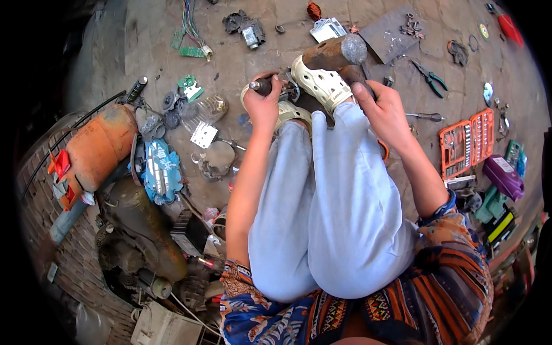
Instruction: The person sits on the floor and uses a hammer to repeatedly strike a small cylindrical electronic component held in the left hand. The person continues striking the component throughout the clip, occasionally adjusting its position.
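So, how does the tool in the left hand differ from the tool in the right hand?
The dark round-handled tool in the left hand is slim and mostly hidden by the fist; its tip is out of sight. The big hammer with wooden handle and grey metal head in the right hand is far thicker and its head shows clearly, raised above the cream perforated clogs. Both are gripped in closed hands above the paved ground.

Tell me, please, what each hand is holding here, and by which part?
The right hand grips a hammer by its wooden handle, below the metal head. The left hand is closed around the dark handle of a tool; its tip is hidden.
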Demonstrator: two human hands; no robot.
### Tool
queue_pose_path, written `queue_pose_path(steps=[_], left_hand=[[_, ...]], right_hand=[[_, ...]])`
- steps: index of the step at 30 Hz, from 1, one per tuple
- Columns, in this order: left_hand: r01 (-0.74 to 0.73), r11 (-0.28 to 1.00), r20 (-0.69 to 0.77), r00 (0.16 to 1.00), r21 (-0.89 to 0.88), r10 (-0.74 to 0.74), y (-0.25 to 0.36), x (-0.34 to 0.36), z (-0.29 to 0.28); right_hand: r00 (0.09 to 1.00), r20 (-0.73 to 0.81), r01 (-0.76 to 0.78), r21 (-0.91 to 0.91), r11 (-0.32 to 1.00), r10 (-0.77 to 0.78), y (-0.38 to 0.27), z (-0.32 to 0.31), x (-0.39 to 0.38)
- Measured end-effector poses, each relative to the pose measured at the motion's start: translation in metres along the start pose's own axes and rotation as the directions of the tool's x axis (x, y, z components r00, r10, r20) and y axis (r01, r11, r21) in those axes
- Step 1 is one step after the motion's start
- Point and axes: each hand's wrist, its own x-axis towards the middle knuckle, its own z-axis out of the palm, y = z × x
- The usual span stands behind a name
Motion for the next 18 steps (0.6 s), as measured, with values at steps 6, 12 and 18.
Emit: queue_pose_path(steps=[6,12,18], left_hand=[[-0.040,0.990,-0.013,0.999,0.136,0.042,0.003,-0.002,0.001],[-0.058,0.987,-0.038,0.997,0.148,0.064,0.000,-0.001,0.003],[-0.112,0.956,0.019,0.994,0.272,0.112,0.000,-0.006,0.005]], right_hand=[[0.998,0.020,-0.067,0.001,0.998,0.067,0.011,-0.004,-0.011],[0.992,0.004,-0.128,0.025,0.991,0.128,0.026,-0.008,-0.017],[0.991,-0.021,-0.132,0.043,0.990,0.133,0.030,-0.007,-0.018]])
